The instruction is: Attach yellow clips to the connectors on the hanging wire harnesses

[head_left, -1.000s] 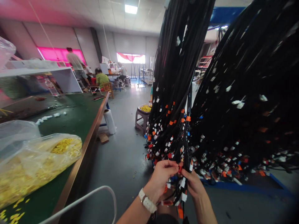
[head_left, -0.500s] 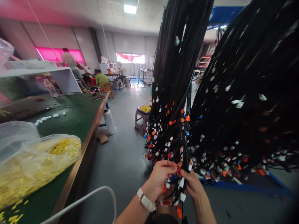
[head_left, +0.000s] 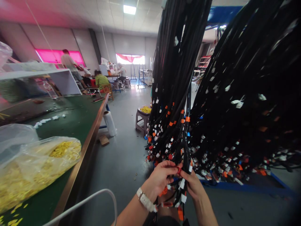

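Observation:
Between the fingertips of both hands is a small red connector (head_left: 179, 170) at the end of a black wire harness. My left hand (head_left: 162, 176), with a white watch on its wrist, is closed in a pinch on the connector's left side. From the right, my right hand (head_left: 191, 182) pinches it with thumb and fingers, partly hidden behind the cables. White-tagged and orange-taped wire ends dangle around and below both hands. Above them hangs a thick bundle of black cables (head_left: 180, 62), with many white, red and orange ends at its bottom.
A second mass of black cables (head_left: 254, 94) hangs at right over a blue frame (head_left: 277, 182). At left stands a green-topped table (head_left: 77, 110) with a plastic bag (head_left: 42, 163) of yellow pieces. A stool (head_left: 141, 121), a white roll (head_left: 109, 123) and a white tube (head_left: 94, 196) are nearby; people sit farther back.
The view shifts very slightly. Both hands stay at the red connector, with only small movements of the left fingers.

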Tool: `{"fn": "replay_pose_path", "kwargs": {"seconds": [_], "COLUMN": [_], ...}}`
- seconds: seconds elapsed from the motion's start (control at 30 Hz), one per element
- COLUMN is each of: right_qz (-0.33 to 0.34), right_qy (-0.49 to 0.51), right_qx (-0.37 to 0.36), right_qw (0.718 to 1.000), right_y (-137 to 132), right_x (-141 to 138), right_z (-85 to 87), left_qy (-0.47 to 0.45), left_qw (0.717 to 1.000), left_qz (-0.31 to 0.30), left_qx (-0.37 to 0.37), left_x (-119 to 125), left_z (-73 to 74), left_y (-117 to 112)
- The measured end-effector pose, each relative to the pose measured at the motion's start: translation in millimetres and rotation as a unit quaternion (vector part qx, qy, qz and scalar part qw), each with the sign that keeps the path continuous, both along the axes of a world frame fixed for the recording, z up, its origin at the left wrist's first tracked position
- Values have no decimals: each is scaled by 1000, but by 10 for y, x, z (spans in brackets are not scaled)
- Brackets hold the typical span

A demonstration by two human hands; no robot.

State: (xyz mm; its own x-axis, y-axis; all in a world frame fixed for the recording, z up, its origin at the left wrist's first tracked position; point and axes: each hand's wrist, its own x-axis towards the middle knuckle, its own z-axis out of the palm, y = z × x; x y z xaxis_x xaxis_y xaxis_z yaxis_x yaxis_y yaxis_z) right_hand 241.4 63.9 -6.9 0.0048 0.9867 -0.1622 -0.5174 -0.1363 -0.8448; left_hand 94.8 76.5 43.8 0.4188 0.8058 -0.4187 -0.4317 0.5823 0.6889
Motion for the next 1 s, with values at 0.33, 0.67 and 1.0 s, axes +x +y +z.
{"fn": "replay_pose_path", "kwargs": {"seconds": [0.33,0.67,1.0], "right_qz": [13,17,44], "right_qy": [-28,-11,-6], "right_qx": [-16,4,5], "right_qw": [999,1000,999], "right_y": [-13,5,-2], "right_x": [11,-11,-60], "right_z": [6,-4,9], "left_qy": [-21,-65,-111], "left_qw": [994,992,987], "left_qz": [-79,-74,-20], "left_qx": [-73,-85,-112], "left_x": [-26,-37,84], "left_z": [-5,-41,-155], "left_y": [-8,12,23]}}
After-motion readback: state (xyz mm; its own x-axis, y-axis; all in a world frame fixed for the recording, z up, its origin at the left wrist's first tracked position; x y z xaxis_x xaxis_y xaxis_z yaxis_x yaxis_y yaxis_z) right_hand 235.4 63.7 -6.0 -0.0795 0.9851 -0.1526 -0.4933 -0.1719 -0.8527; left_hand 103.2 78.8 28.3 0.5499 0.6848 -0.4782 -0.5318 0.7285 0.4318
